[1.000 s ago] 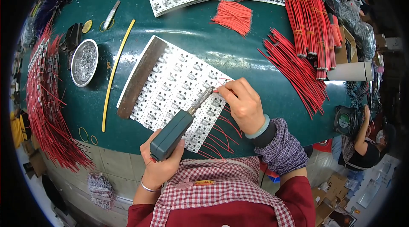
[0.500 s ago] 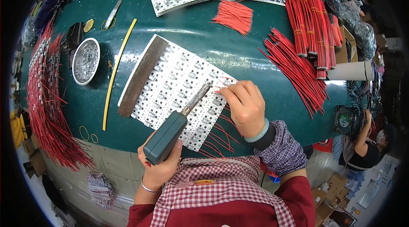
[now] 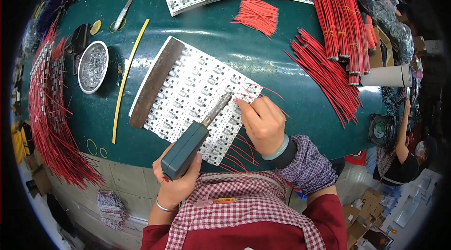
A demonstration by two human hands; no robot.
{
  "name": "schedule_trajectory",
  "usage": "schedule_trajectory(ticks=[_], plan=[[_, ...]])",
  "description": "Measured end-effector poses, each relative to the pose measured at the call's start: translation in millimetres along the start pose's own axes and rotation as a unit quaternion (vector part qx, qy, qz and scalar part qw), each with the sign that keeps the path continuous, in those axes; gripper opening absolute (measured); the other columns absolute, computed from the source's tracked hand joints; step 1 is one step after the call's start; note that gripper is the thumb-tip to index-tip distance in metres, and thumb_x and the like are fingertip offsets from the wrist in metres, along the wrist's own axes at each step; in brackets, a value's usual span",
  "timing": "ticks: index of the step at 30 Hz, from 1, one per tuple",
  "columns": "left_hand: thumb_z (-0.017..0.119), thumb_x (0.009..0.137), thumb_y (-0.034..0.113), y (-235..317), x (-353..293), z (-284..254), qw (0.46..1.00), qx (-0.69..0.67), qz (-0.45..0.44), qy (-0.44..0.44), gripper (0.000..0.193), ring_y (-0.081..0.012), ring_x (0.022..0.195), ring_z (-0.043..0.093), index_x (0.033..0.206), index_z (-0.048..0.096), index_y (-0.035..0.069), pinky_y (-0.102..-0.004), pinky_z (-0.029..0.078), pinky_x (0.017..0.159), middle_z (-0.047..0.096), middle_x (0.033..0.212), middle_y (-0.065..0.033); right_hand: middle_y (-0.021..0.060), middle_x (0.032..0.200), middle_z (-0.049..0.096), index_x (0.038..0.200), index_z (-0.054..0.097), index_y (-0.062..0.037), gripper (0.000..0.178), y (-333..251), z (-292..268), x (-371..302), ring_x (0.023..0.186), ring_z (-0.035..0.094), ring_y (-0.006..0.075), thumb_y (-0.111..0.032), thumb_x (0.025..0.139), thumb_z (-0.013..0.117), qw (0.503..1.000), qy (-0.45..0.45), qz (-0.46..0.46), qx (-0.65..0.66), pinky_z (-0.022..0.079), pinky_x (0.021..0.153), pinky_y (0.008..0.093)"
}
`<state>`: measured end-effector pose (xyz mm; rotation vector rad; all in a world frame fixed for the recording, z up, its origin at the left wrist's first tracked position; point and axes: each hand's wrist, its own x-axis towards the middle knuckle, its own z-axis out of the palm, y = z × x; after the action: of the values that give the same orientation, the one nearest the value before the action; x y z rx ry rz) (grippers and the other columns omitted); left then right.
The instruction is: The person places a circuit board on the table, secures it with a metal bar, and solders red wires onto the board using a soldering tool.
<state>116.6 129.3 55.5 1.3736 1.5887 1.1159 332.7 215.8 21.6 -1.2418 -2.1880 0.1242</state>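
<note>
On a green table (image 3: 211, 38), a white circuit board (image 3: 190, 91) lies beneath a soldering iron (image 3: 189, 144) clasped in the left hand (image 3: 180, 183), while the right hand (image 3: 264, 125) pinches a red wire (image 3: 237, 100) near the board's edge.

maroon top (image 3: 324, 219), red-and-white checked apron (image 3: 235, 213); silver bangle (image 3: 165, 209) left; right, pale green bangle (image 3: 280, 150), black cuff (image 3: 288, 154), purple plaid oversleeve (image 3: 309, 165).

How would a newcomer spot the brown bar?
On the green table, find the white circuit-board panel beneath the soldering tool. The brown bar lies near its left edge. Unlike the slim yellow strip further left, it is broad and atop the panel.
</note>
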Motion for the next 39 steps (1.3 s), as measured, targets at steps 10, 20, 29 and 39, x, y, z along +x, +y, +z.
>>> schedule_trajectory(ticks=[10, 20, 29, 39], plan=[[0.073, 0.075, -0.006, -1.7, 1.0, 2.5, 0.999, -0.038, -0.014, 0.003, 0.016, -0.0114, 0.063, 0.060, 0.090, 0.069, -0.006, -0.0253, 0.047, 0.057, 0.065, 0.078, -0.0081, 0.0070, 0.070, 0.046, 0.098, 0.070, 0.0018, 0.028, -2.6, 1.3, 1.6, 0.062, 0.052, 0.0229, 0.005, 0.070, 0.073, 1.000, -0.003, -0.012, -0.017, 0.044, 0.055, 0.0357], [0.073, 0.075, -0.006, -0.2, 1.5, 0.4, 1.000, -0.009, 0.000, -0.019, 0.014, -0.0135, 0.061, 0.059, 0.088, 0.069, -0.005, -0.0261, 0.047, 0.056, 0.065, 0.076, -0.0085, 0.0074, 0.069, 0.045, 0.097, 0.070, 0.0036, 0.028, -5.6, -1.0, 5.7, 0.061, 0.050, 0.0224, 0.005, 0.068, 0.071, 0.999, -0.001, -0.021, -0.025, 0.043, 0.053, 0.0350], [0.074, 0.074, -0.005, -1.4, -4.4, -3.0, 1.000, 0.001, -0.029, 0.001, 0.016, -0.0124, 0.063, 0.063, 0.090, 0.070, -0.005, -0.0253, 0.050, 0.058, 0.068, 0.078, -0.0083, 0.0075, 0.070, 0.045, 0.096, 0.069, 0.0037, 0.028, -4.1, 0.8, 4.4, 0.062, 0.050, 0.0222, 0.005, 0.069, 0.069, 0.999, 0.002, -0.025, -0.029, 0.043, 0.054, 0.0348], [0.075, 0.075, -0.004, -3.4, -5.1, 3.7, 0.999, -0.035, 0.002, 0.028, 0.015, -0.0093, 0.064, 0.061, 0.089, 0.069, -0.005, -0.0241, 0.049, 0.058, 0.068, 0.078, -0.0061, 0.0071, 0.070, 0.046, 0.098, 0.070, 0.0021, 0.028, -4.5, -0.3, 0.3, 0.062, 0.051, 0.0220, 0.005, 0.069, 0.069, 1.000, 0.005, -0.020, -0.021, 0.043, 0.054, 0.0345]])
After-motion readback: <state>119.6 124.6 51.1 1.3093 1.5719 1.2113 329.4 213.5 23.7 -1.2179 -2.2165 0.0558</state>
